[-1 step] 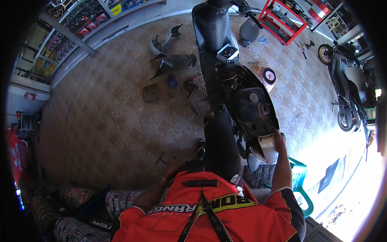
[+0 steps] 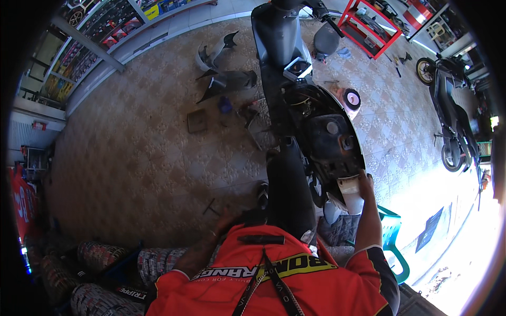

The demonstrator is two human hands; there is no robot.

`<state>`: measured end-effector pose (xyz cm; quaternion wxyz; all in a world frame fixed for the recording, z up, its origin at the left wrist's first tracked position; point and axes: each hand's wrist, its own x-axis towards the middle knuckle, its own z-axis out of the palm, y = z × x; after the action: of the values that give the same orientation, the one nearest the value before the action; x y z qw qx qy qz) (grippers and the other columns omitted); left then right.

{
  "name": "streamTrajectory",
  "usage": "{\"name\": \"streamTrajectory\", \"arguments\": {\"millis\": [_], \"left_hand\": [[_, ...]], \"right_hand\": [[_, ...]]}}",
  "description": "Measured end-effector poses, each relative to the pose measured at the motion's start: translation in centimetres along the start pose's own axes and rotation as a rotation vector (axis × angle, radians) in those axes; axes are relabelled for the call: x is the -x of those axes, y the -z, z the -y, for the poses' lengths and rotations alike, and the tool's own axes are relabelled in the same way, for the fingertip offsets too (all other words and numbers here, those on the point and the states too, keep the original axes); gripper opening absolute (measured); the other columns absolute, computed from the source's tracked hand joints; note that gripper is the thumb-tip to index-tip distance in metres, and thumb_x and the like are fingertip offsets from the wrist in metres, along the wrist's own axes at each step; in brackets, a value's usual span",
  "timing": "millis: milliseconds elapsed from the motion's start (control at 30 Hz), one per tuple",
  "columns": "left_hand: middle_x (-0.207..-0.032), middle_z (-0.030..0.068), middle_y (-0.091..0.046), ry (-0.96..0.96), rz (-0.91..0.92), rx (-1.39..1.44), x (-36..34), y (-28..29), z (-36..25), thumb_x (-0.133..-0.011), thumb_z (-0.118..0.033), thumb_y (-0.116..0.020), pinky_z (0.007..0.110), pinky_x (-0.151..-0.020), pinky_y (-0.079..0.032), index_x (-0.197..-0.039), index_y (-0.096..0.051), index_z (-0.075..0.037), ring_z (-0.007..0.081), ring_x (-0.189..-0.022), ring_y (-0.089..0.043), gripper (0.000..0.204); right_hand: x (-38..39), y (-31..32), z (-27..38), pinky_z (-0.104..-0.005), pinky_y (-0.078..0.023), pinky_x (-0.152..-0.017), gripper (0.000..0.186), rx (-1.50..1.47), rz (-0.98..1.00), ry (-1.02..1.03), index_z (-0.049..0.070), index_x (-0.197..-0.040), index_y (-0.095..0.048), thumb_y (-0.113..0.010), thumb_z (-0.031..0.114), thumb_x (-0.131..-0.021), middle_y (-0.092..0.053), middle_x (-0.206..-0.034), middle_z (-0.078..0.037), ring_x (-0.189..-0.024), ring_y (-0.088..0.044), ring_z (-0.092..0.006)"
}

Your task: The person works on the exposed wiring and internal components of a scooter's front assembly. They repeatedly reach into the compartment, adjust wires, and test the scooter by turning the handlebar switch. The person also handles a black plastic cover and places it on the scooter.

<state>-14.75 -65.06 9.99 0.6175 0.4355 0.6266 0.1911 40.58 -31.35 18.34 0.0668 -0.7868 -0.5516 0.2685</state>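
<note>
A scooter (image 2: 328, 134) stands in front of me with its seat area exposed and body panels off. My right hand (image 2: 366, 184) is at its rear, closed around the right edge of the white tail piece (image 2: 350, 194). Low at the left, my left hand (image 2: 226, 217) rests in shadow by my dark-clothed leg (image 2: 287, 184). Its fingers are too dark to make out. Just beyond it is a T-handle wrench (image 2: 211, 207); whether the hand touches it is unclear.
Loose body panels (image 2: 229, 83), a shallow square tray (image 2: 197, 121) and a blue object (image 2: 225, 105) lie on the tiled floor. A detached seat (image 2: 326, 41) and red tool cart (image 2: 369, 27) are farther off. Another motorbike (image 2: 454, 110) stands right; a green plastic chair (image 2: 392, 239) is beside me.
</note>
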Motion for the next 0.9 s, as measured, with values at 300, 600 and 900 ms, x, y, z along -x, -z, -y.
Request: {"name": "streamTrajectory", "arguments": {"millis": [300, 600, 900], "left_hand": [[-0.145, 0.0279, -0.037, 0.29, -0.215, 0.076, -0.7, 1.4, -6.8, -0.085, -0.043, -0.072, 0.035, -0.109, -0.037, -0.148, -0.009, 0.008, 0.0313, -0.131, -0.044, 0.102], [-0.144, 0.0298, -0.037, 0.296, -0.152, 0.051, -4.2, 2.0, -0.8, -0.079, -0.047, -0.076, 0.034, -0.108, -0.037, -0.148, -0.007, 0.008, 0.0334, -0.129, -0.045, 0.112], [-0.138, 0.0138, -0.05, 0.161, -0.153, -0.065, -10.4, 4.3, -1.0, -0.096, -0.028, -0.052, 0.047, -0.116, -0.023, -0.135, -0.054, -0.013, 0.0273, -0.126, -0.047, 0.042]], "right_hand": [[-1.7, 0.0, -1.0, -0.0436, -0.046, -0.089, 0.075, 0.043, 0.054, 0.129, -0.009, -0.127, -0.05, -0.057, 0.052, -0.084, -0.058, -0.114, -0.03, -0.102, -0.059, -0.0379], [-3.7, -1.4, -4.3, -0.0489, -0.045, -0.092, 0.044, -0.187, 0.176, 0.081, 0.011, -0.131, -0.048, -0.051, 0.021, -0.088, -0.052, -0.12, -0.029, -0.109, -0.054, -0.0437], [-1.0, -1.0, 1.3, -0.0453, -0.037, -0.106, 0.089, 0.035, 0.057, -0.208, -0.006, -0.143, -0.036, -0.055, 0.059, -0.085, -0.041, -0.142, -0.031, -0.129, -0.045, -0.0407]]}}
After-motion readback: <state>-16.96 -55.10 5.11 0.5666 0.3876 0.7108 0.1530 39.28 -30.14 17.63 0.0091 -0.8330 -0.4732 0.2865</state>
